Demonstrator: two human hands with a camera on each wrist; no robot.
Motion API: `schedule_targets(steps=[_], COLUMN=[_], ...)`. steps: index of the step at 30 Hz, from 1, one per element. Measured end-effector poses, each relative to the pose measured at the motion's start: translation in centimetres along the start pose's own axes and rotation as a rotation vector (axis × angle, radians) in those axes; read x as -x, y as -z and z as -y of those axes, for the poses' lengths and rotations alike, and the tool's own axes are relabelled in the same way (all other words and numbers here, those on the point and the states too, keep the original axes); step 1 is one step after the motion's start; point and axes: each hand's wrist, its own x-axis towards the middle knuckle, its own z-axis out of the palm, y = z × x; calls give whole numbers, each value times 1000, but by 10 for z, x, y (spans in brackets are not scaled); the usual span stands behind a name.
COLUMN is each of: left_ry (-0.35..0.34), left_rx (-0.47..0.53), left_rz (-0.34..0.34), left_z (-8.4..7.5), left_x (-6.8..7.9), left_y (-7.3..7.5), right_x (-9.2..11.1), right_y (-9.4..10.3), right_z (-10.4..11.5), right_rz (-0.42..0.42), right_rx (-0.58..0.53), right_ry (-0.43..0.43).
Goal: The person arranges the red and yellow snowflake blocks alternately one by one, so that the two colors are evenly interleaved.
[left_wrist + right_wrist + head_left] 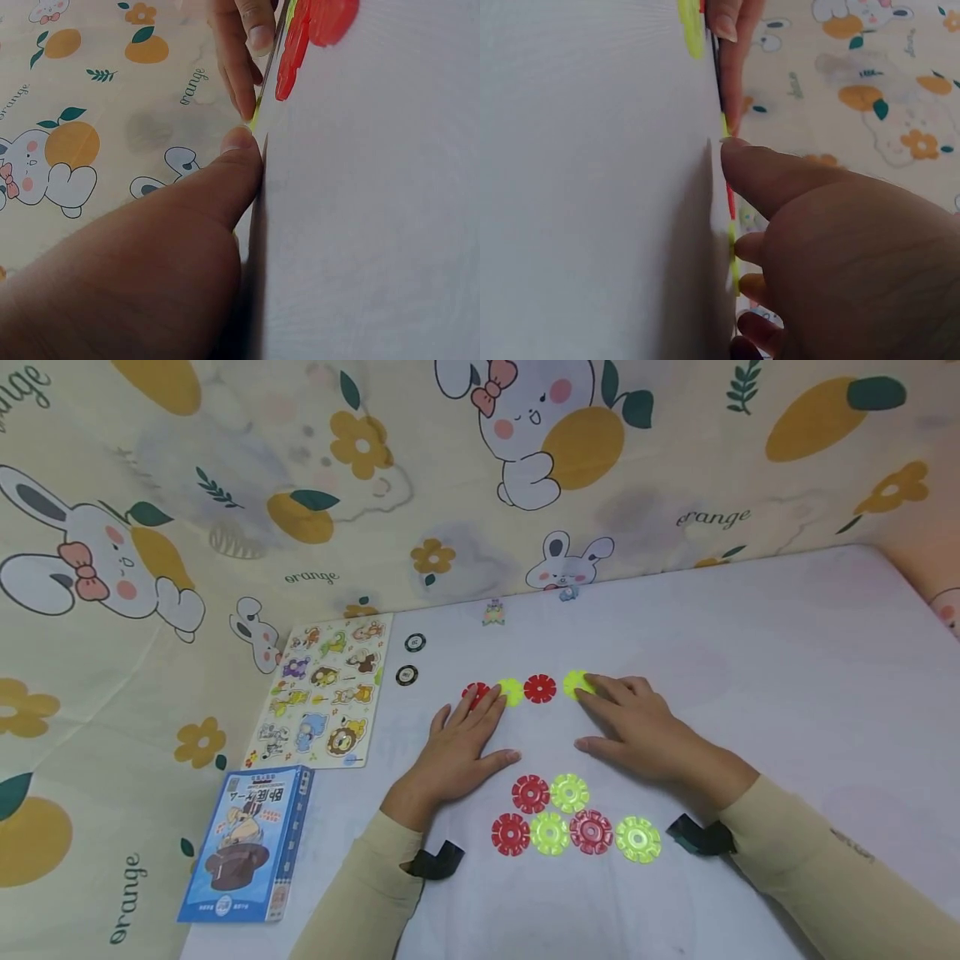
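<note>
My left hand (459,750) lies palm down with its fingers spread and straight, fingertips over a red notched plastic disc (474,692). My right hand (647,733) has its fingers extended, and the tips touch a yellow-green disc (573,682) of the same kind. Between these two, in one row, lie another yellow-green disc (512,692) and a red disc (540,688). Closer to the body, a red disc (531,794) and a yellow-green disc (570,793) sit above a row of alternating colours that ends in a yellow-green disc (638,839).
At the left stand a blue box (238,852) and an animal picture board (315,693). Two black chips (415,642) lie beside the board. Small figures, one greenish (492,612) and one blue (568,594), are at the back edge, before a patterned cloth (465,468).
</note>
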Motion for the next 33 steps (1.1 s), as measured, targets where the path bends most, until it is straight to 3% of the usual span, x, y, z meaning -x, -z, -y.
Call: schedule_targets(steps=[10, 22, 25, 33], left_ry=[1, 3, 4, -3], left_rx=[4, 0, -3, 4], left_rz=[-10, -7, -4, -11], left_z=[2, 3, 3, 2], left_x=[0, 0, 0, 0], left_y=[-4, -5, -5, -4], right_x=[-6, -5, -2, 31], right_y=[-3, 0, 0, 10], right_z=[2, 4, 2, -1], right_rz=[29, 34, 17, -74], right_rx=[47, 2, -109, -590], right_ry=[0, 6, -17, -79])
